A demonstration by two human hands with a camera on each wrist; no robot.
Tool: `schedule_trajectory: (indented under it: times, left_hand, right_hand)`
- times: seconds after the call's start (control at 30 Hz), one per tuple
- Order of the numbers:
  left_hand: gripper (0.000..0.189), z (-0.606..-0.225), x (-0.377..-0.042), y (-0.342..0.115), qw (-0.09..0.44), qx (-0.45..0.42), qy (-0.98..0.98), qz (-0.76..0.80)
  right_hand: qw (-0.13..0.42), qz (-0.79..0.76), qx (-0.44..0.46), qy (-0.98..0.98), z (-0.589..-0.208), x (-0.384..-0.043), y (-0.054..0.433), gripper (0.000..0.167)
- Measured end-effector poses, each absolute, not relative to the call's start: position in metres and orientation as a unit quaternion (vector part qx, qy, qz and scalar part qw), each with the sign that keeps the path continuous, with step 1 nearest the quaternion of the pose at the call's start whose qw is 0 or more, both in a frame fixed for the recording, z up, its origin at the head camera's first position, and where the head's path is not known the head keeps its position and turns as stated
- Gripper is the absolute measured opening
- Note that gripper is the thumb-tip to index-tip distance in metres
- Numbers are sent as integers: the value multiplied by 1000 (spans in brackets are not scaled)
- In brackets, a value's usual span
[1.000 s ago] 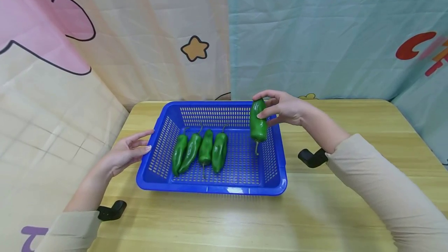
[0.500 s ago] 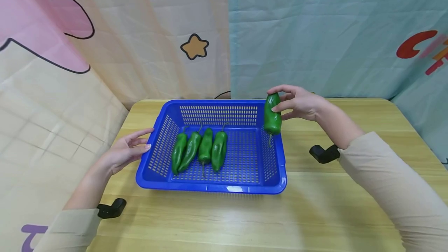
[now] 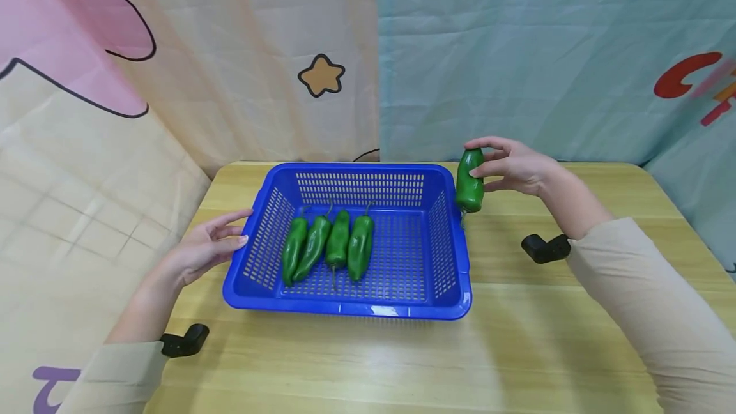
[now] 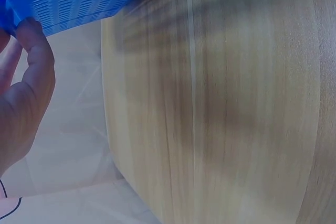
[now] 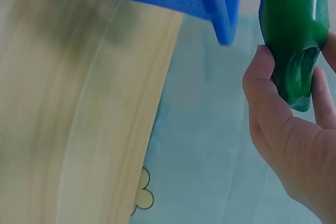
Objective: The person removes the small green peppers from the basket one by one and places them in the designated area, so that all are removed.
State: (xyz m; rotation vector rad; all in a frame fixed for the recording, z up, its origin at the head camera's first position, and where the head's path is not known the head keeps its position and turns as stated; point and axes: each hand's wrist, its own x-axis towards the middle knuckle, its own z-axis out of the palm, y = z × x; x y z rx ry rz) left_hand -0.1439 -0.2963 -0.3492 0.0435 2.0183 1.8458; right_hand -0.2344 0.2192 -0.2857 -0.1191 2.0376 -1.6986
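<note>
Four glossy, dark-green long peppers (image 3: 337,248) with thin curved stems lie side by side in the left half of a blue rectangular plastic basket (image 3: 287,305) with slotted walls, and a fifth plump green pepper (image 3: 470,190) is up in the right hand (image 3: 514,170), just beyond the basket's right rim and above the pale, wood-grained surface (image 3: 368,369). The right hand pinches this pepper round its tip end, thumb and fingers parted only as wide as its body, with the stem lowest. The left hand (image 3: 208,249) has its bent fingers and thumb on the left rim and lightly holds it, seemingly for steadiness. The step in hand looks like the transfer of a single pepper at the basket's right side; the next move, I judge, calls for a firm but gentle pinch and enough height for the stem to clear the rim. The skins look smooth and slick, with bright highlights, and the held pepper shows a puckered hollow near its tip in the right wrist view. The basket's plastic appears stiff and thin-walled, its base a fine grid, its rim broad and rounded.
</note>
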Motion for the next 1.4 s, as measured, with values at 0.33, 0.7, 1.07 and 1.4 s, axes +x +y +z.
schedule_trajectory:
  times: [0.33,0.7,1.07,1.4]
  left_hand:
    - [54,-348,-143,-298,204,14,720,663]
    - [53,-350,-144,-297,200,15,726,658]
    - [54,-353,-145,-297,194,15,730,655]
    - [54,-353,-146,-298,194,12,734,651]
  right_hand:
    - [234,-609,-30,757,-299,-244,241,48]
    - [233,-599,-14,766,-316,-249,257,47]
    - [240,-596,-13,766,-336,-249,266,48]
    - [233,-600,-36,765,-357,-250,267,45]
